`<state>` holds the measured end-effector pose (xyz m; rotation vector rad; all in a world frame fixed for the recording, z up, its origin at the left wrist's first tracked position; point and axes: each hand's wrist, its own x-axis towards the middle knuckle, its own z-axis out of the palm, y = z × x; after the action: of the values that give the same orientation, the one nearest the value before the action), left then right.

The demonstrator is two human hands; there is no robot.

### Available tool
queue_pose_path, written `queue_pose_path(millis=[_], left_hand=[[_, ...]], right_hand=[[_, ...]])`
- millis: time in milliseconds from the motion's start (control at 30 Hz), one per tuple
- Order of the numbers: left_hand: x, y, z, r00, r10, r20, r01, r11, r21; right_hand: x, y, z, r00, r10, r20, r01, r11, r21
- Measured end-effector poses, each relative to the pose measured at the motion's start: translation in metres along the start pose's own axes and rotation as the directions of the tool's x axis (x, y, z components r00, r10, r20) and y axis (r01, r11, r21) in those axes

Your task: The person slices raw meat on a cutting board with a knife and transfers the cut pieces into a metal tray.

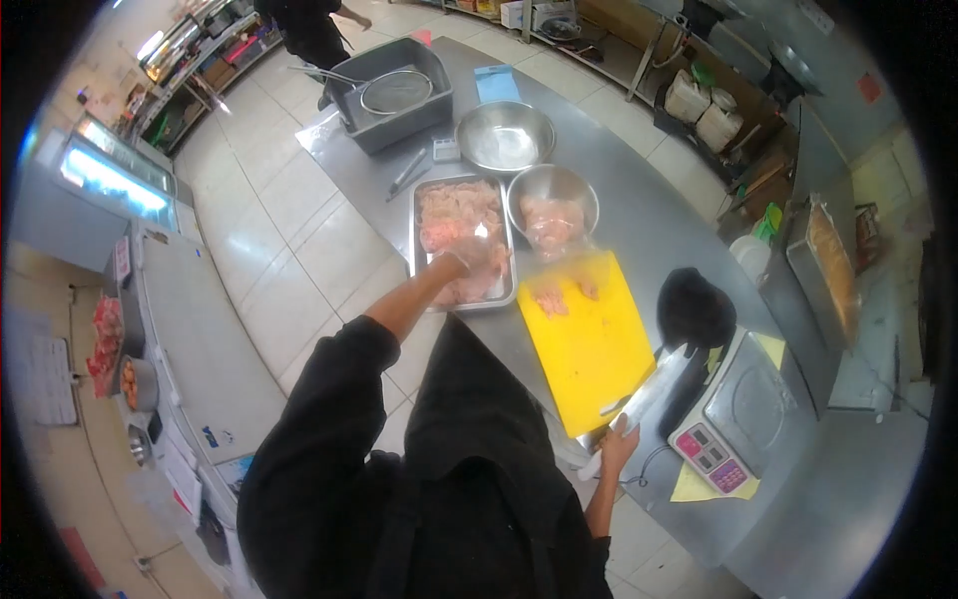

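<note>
My left hand (475,254), in what looks like a clear plastic glove, reaches into a metal tray (414,235) of raw pale-pink meat pieces (457,205), perhaps chicken. Its fingers blend with the meat, so their grip is unclear. My right hand (619,446) is closed round the white handle of a broad-bladed knife (654,385), which lies across the near right corner of a yellow cutting board (599,344). Small meat pieces (550,299) lie on the board's far end. Beyond it stands a metal bowl (589,190) with more meat and clear plastic.
Right of the board are a digital scale (714,444) and a black object (694,304). Farther back stand another metal bowl (507,135) and a grey tub (399,125) holding a strainer (397,92). A marker (407,170) lies beside the tray. Another person (304,30) stands beyond the table.
</note>
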<state>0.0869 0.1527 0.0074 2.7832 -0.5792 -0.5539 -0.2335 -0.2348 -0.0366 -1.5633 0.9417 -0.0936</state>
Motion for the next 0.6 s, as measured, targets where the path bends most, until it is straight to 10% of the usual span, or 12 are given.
queue_pose_path(millis=[233,333,533,600], left_hand=[[0.008,-0.045,0.001,0.997,-0.018,0.075,0.021,0.999,-0.038],[-0.025,-0.005,-0.06,0.971,0.224,0.08,-0.229,0.971,0.07],[-0.05,0.0,-0.074,0.937,-0.022,0.349,-0.041,0.984,0.172],[-0.055,0.024,-0.044,0.867,-0.319,0.382,0.182,0.918,0.353]], right_hand=[[0.0,0.005,-0.004,0.999,-0.034,-0.011,0.033,0.997,-0.076],[-0.003,-0.008,-0.004,1.0,0.023,-0.007,-0.024,0.992,-0.121],[-0.011,-0.024,-0.003,0.999,0.052,-0.005,-0.052,0.992,-0.116],[-0.007,-0.016,-0.001,0.997,0.056,-0.047,-0.059,0.995,-0.077]])
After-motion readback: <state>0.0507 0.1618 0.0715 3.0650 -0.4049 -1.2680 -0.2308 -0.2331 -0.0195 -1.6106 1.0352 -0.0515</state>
